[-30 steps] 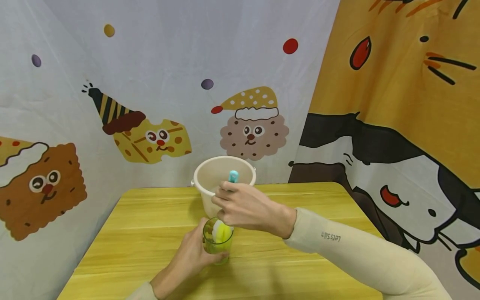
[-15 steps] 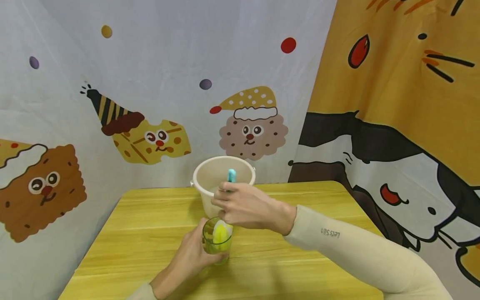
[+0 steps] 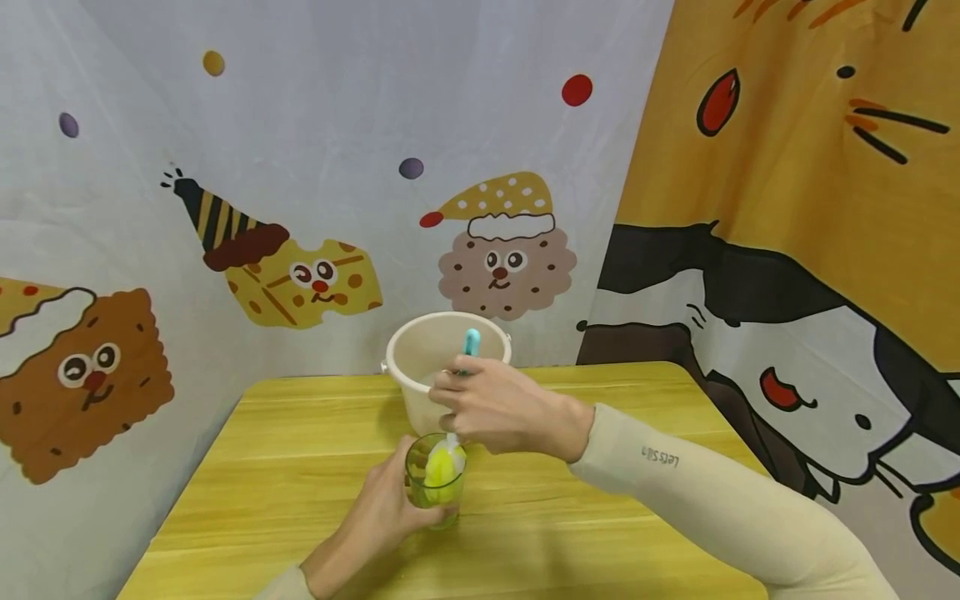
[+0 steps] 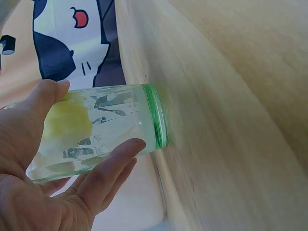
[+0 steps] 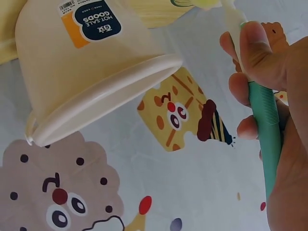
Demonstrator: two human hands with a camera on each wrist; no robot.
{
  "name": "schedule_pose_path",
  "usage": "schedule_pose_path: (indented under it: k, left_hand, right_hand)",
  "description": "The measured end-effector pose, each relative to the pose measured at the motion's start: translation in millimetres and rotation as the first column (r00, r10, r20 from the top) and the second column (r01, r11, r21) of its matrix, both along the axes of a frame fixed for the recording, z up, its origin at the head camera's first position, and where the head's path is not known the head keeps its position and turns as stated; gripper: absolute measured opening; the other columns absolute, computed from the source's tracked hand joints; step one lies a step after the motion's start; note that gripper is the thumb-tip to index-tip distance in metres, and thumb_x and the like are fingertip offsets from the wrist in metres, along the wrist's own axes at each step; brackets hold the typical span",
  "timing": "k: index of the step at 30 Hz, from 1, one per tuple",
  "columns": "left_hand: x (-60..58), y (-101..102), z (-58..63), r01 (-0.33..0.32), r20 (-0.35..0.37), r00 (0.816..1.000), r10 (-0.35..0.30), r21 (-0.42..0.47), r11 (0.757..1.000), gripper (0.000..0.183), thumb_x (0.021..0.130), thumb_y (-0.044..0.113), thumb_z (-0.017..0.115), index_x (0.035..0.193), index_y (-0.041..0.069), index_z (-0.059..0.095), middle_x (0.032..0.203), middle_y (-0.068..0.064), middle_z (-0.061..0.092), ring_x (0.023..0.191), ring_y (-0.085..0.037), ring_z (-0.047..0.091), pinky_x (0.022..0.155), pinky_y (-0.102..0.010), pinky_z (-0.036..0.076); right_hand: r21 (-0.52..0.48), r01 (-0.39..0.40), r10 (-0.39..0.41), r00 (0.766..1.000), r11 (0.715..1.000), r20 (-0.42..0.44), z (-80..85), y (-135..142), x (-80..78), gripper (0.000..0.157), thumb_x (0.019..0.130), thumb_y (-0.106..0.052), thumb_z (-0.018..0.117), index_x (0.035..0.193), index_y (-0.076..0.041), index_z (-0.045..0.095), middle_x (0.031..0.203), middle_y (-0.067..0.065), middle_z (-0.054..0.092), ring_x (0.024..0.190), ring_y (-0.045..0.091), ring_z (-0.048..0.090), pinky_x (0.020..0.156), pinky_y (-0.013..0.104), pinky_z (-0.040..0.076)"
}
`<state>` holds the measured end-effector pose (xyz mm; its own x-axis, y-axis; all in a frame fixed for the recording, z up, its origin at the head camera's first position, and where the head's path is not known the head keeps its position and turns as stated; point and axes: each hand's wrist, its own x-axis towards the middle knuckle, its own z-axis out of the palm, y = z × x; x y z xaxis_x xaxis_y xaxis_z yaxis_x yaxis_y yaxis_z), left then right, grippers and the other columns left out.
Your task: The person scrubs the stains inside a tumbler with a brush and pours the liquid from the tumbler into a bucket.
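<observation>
Glass (image 4: 113, 118) within left grip (image 3: 386, 502)

In the right wrist view's upper left, an upside-down sticker (image 5: 100, 20) on the bucket (image 5: 82, 82) reads "HOT SALE GOODS"; blurred lettering on the head view's right-hand sleeve (image 3: 720, 504) begins "Lets".

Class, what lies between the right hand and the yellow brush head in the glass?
A white stem runs from the right hand to the yellow brush head in the glass; the right wrist view shows it best.
</observation>
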<state>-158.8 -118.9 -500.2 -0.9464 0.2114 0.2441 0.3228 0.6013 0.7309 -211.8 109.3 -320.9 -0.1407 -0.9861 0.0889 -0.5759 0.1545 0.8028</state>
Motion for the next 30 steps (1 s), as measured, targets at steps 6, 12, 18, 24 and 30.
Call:
schedule_pose_path:
  k: [6,12,18,24,30]
  left_hand:
    - [-1.4,0.0,-1.3,0.012,-0.003,1.0,-0.012,0.003,1.0,0.086,0.075,0.033,0.114,0.142,0.024,0.062,0.126,0.004,0.081,0.117,-0.018,0.08,0.093,-0.023,0.067]
    - [-1.6,-0.8,-2.0,0.024,-0.013,1.0,-0.024,0.001,1.0,0.086,0.076,0.035,0.113,0.143,0.022,0.061,0.128,0.002,0.082,0.117,-0.019,0.082,0.092,-0.022,0.067]
    - [-1.9,-0.6,-0.7,0.017,-0.015,1.0,-0.017,0.006,1.0,0.085,0.076,0.035,0.114,0.142,0.022,0.061,0.127,0.003,0.082,0.116,-0.018,0.081,0.093,-0.024,0.068]
    - [-1.3,-0.7,0.0,0.022,-0.014,1.0,-0.022,0.005,1.0,0.085,0.076,0.033,0.114,0.141,0.021,0.061,0.128,0.001,0.081,0.115,-0.019,0.081,0.092,-0.023,0.068]
    - [-0.7,0.1,-0.4,0.022,-0.019,1.0,-0.022,0.011,1.0,0.087,0.076,0.032,0.113,0.143,0.02,0.06,0.129,-0.001,0.082,0.116,-0.019,0.082,0.092,-0.023,0.068]
  right_hand:
    - [-0.004,0.021,-0.021,0.997,1.0,0.073,-2.0,2.4,-3.8,0.025,0.102,-0.064,0.081,0.111,-0.041,0.087,0.117,-0.014,0.076,0.116,0.012,0.064,0.109,0.033,0.048]
    - [-0.021,0.013,-0.011,0.995,1.0,0.097,-3.8,4.0,-6.9,0.026,0.101,-0.066,0.081,0.109,-0.041,0.086,0.111,-0.014,0.075,0.114,0.012,0.065,0.108,0.034,0.048]
    - [-0.044,0.001,0.003,0.996,0.999,0.088,-6.2,5.8,-8.5,0.024,0.104,-0.064,0.079,0.106,-0.04,0.086,0.107,-0.012,0.075,0.112,0.014,0.066,0.106,0.036,0.048]
    - [-0.073,-0.004,0.011,0.996,0.997,0.089,-10.8,7.1,-8.6,0.025,0.106,-0.062,0.078,0.104,-0.039,0.086,0.104,-0.011,0.076,0.108,0.015,0.067,0.104,0.036,0.049]
    - [-0.114,0.001,0.012,0.994,0.993,0.107,-16.3,7.8,-9.2,0.024,0.104,-0.062,0.08,0.102,-0.039,0.086,0.099,-0.011,0.076,0.104,0.015,0.067,0.101,0.037,0.048]
